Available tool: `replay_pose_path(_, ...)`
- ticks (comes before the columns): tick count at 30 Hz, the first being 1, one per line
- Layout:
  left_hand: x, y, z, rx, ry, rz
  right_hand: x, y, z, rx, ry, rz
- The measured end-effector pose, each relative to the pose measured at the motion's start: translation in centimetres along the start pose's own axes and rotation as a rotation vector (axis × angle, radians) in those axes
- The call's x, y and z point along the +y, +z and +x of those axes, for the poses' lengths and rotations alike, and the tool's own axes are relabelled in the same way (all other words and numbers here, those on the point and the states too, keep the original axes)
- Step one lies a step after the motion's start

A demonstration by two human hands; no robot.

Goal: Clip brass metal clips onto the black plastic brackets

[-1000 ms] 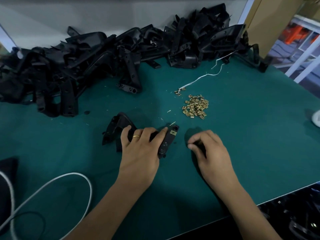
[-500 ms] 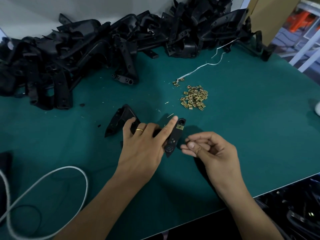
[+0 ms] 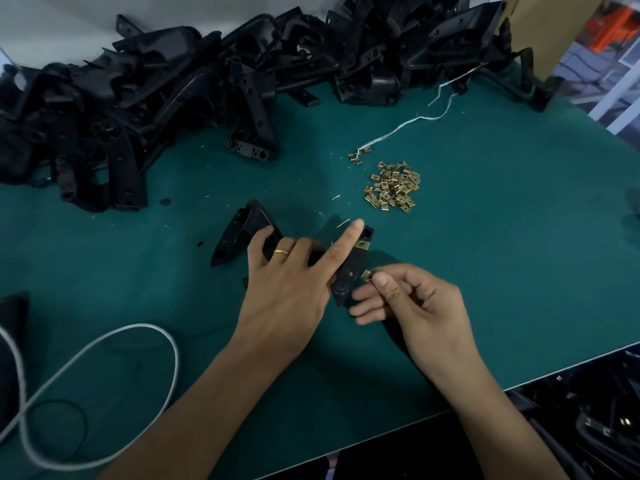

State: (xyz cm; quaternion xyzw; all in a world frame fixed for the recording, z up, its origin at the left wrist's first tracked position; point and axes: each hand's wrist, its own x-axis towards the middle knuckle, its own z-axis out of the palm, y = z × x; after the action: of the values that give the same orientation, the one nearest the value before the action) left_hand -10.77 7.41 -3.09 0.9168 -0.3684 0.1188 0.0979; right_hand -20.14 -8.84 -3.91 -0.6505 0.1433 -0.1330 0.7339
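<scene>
- Step in hand, as judged: a second brass clip (image 3: pixel 366 274) is being brought to the black bracket (image 3: pixel 349 268); one fitted clip (image 3: pixel 362 244) is already sitting near the bracket's far end.
- Bracket is lying near the middle of the counter (image 3: pixel 502 258), closer to its near edge, with the loose clip heap (image 3: pixel 393 187) just beyond it.
- Left hand (image 3: pixel 294 282) is pressing down on the bracket, index finger stretched straight along it, other fingers lying over the body; not curled round it.
- Right hand (image 3: pixel 412 299) is pinching the clip between thumb and forefinger, remaining fingers loosely curled, the clip just beside the bracket's right edge.
- Next move is probably calling for lining up the clip's open side with the bracket edge and pushing it on.
- Bracket stock pile (image 3: pixel 207 84) is filling the counter's far edge.
</scene>
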Motion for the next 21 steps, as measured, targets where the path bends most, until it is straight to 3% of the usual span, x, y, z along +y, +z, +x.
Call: replay_pose_path(21,-0.26,0.86,-0.18,0.086,0.014,0.051,-0.1,-0.03,-0.11,-0.078,-0.019,-0.048)
